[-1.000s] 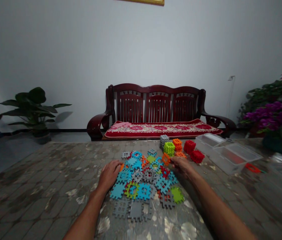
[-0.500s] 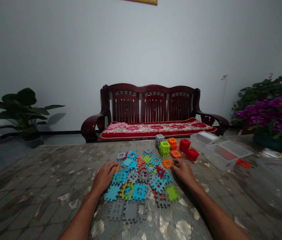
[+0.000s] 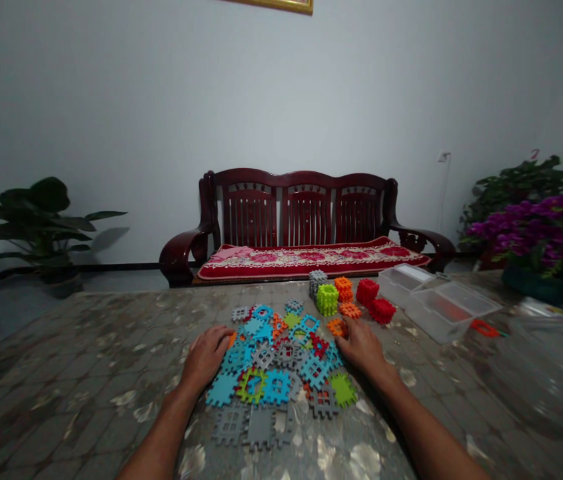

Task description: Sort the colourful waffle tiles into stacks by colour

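Observation:
A spread of flat interlocking plastic tiles (image 3: 261, 423) in blue, grey, green, red and orange lies between my hands on the table. My left hand (image 3: 207, 357) is at the left edge of the spread, fingers curled with an orange tile (image 3: 232, 339) at their tips, mostly hidden. At the right edge, my right hand (image 3: 361, 343) has its fingertips closed over the right side of another orange tile (image 3: 334, 327), which appears to lie on the tabletop. Just behind stand a grey stack (image 3: 318, 281), a green stack (image 3: 328, 300) and an orange stack (image 3: 344, 289) of tiles.
Red tile stacks (image 3: 367, 291) stand right of the orange one. Beyond them is an open clear plastic box (image 3: 436, 319). A clear container (image 3: 551, 367) and a pot of purple flowers (image 3: 546, 227) are at far right. A wooden bench (image 3: 306, 207) stands behind the table.
My right hand has shifted slightly left, and its fingertips now cover part of the orange tile they were beside. The left hand stays at its orange tile. The view has shifted slightly.

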